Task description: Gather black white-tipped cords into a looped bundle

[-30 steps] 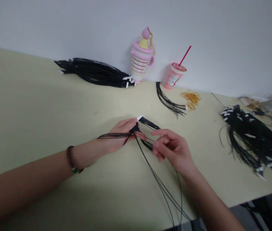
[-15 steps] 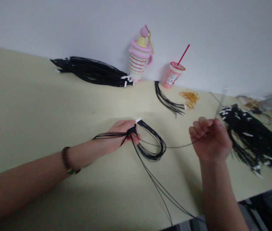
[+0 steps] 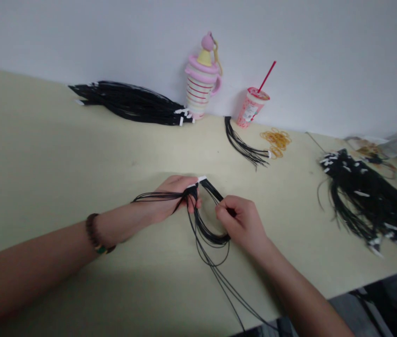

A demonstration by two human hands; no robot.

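A bundle of thin black wires (image 3: pixel 205 232) with white connectors at its ends is bent into a loop above the table. My left hand (image 3: pixel 173 196) is closed around the end of the bundle, where the white connectors (image 3: pixel 201 179) come together. Several loose wires stick out to the left over the wrist, and others trail down toward the table's front edge. My right hand (image 3: pixel 242 220) is closed on the far side of the loop, its fingers wrapped round the wires. The part of the wires inside that fist is hidden.
A thick wire bundle (image 3: pixel 131 103) lies by the wall at the back left. Beside it stand a pink striped cup (image 3: pixel 198 91) and a drink cup with straw (image 3: pixel 251 107). A small wire bundle (image 3: pixel 242 142), yellow rubber bands (image 3: pixel 276 140) and a wire pile (image 3: pixel 370 192) lie rightward.
My right hand has come left and down from beside the wire pile, where it held one wire out taut, and now grips the loop. My left hand keeps its hold.
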